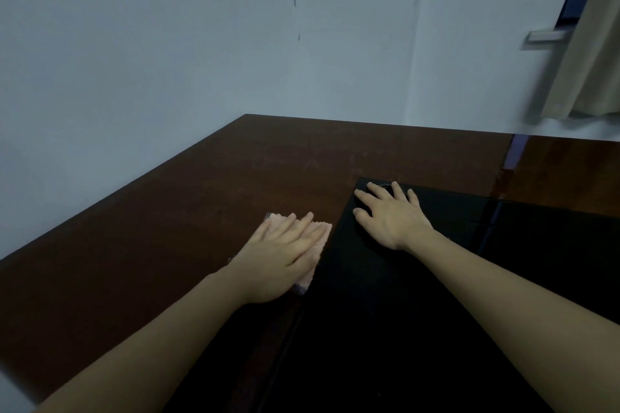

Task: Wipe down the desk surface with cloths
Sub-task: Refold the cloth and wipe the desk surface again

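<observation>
Left hand [281,255] hiding most of pink cloth [320,232]

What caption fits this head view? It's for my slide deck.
Left hand presses a pink cloth flat on the brown desk; right hand rests on a black mat.

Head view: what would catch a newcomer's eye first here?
The two bare forearms reaching in from the bottom edge. The left hand presses flat on a pink cloth on the brown desk, right beside the edge of a glossy black panel. The right hand rests with spread fingers on that panel's far corner.
</observation>
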Demonstrator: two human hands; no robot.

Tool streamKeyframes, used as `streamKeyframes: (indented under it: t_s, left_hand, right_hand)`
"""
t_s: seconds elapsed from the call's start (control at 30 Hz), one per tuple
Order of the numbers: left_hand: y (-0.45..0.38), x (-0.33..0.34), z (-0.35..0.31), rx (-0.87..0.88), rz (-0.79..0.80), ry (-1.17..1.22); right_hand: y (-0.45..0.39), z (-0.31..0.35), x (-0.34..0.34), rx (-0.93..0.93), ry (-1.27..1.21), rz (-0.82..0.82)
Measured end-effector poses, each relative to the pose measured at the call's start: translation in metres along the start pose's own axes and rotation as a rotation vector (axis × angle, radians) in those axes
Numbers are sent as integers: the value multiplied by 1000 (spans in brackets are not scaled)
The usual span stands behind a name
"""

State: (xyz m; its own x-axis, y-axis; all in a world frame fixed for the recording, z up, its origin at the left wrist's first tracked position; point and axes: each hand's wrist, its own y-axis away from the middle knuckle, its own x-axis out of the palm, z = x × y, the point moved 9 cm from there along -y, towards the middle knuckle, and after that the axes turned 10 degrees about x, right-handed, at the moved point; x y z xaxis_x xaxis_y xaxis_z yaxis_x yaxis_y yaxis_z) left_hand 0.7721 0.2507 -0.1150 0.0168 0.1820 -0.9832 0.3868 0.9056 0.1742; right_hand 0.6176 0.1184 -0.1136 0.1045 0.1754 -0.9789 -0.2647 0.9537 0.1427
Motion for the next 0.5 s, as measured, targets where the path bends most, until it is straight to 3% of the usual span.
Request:
streamKeyframes:
  t_s: [0.3, 0.4, 0.5]
  left_hand:
    - [-47, -15, 72, -281, -25, 41]
    - [-63, -15, 61, -290, -20, 70]
    - [-57, -13, 30, -192, -15, 59]
  right_hand:
    - [-3, 1, 1, -6, 0, 1]
    - [-3, 0, 1, -1, -4, 6]
    - [-2, 1, -1, 0, -1, 0]
